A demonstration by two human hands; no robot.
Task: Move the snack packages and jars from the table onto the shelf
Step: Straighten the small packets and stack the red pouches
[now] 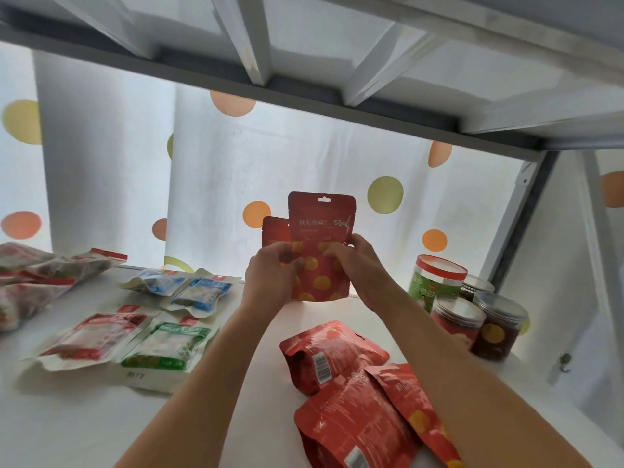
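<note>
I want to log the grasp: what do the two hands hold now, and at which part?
Both hands hold an upright red pouch: left hand at its lower left edge, right hand at its right edge, mid-height. A second red pouch stands behind; its hold cannot be told.

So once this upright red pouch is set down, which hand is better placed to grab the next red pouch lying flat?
Probably the right hand. Both hands grip the upright red pouch, but the flat red pouches lie under the right forearm, while the left hand sits nearer the white packets.
</note>
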